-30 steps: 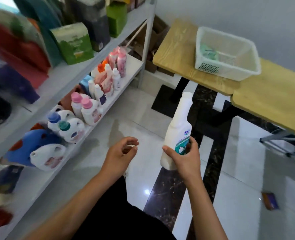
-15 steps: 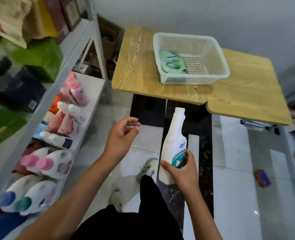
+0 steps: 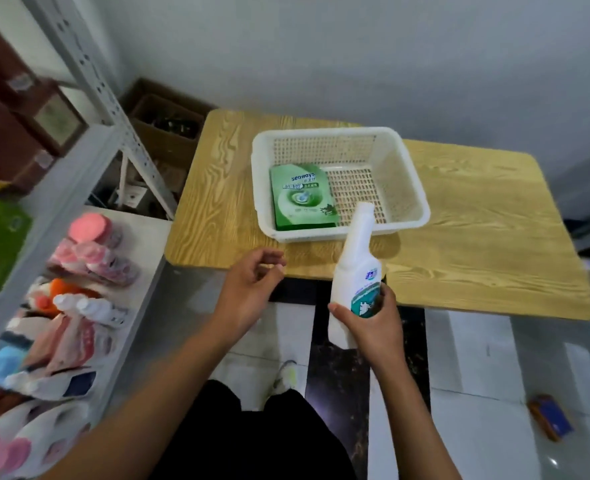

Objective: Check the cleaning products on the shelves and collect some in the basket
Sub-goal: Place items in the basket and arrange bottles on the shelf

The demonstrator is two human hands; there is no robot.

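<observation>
The right hand gripped a white plastic bottle with a long neck and a teal label around its lower body, thumb on one side and fingers curled round the other, holding it upright in the air short of the pale wooden counter. The left hand hung empty beside it, fingers loosely curled, holding nothing.

The white perforated plastic basket stood on the counter, and one flat green packet lay in its left half; the right half was bare mesh. So one item was collected and one bottle was in hand.

The risk I saw lay in the drop. The bottle was tall and narrow, so set upright on the mesh it would likely topple, perhaps over the low wall. Held only at the base, it could also tip at the neck or clip the near rim on the way in.

On the white metal shelf at the left, blurred bottles with pink, orange and white caps crowded together, too smeared to count.
</observation>
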